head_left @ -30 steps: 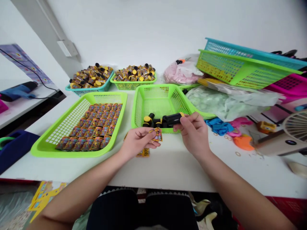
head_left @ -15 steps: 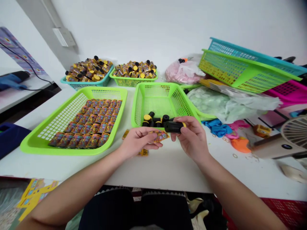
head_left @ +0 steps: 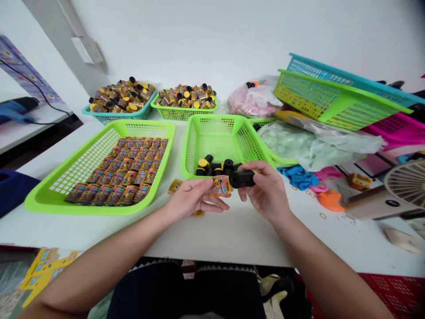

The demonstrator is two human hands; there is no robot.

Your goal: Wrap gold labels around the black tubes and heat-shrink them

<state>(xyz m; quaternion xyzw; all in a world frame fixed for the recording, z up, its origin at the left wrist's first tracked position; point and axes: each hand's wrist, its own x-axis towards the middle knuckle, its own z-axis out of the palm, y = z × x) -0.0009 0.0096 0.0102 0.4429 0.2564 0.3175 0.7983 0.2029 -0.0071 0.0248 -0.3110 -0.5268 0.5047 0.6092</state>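
My left hand point(head_left: 187, 198) pinches a small, colourful printed sleeve point(head_left: 220, 186), its other fingers loosely spread below. Between the thumb and fingers of my right hand point(head_left: 272, 192) is a black cylindrical canister point(head_left: 243, 179), lying sideways with one end at the sleeve's right edge. I cannot tell whether that end is inside the sleeve. Just behind both hands, a green basket point(head_left: 229, 118) holds several loose black canisters point(head_left: 228, 165), some with yellow ends. Another printed sleeve point(head_left: 174, 186) lies on the table left of the basket, and one more is partly hidden under my left hand.
On the left, a wide green basket point(head_left: 43, 199) holds rows of wrapped canisters point(head_left: 128, 177). Behind are a blue basket point(head_left: 116, 117) and a small green basket point(head_left: 182, 114), both heaped with canisters. Plastic bags point(head_left: 318, 141), stacked baskets point(head_left: 332, 95) and a fan point(head_left: 375, 201) crowd the right.
The sleeve in my left hand has turned so its printed face shows more. The canister's end has tilted toward me and now sits against the sleeve's edge.
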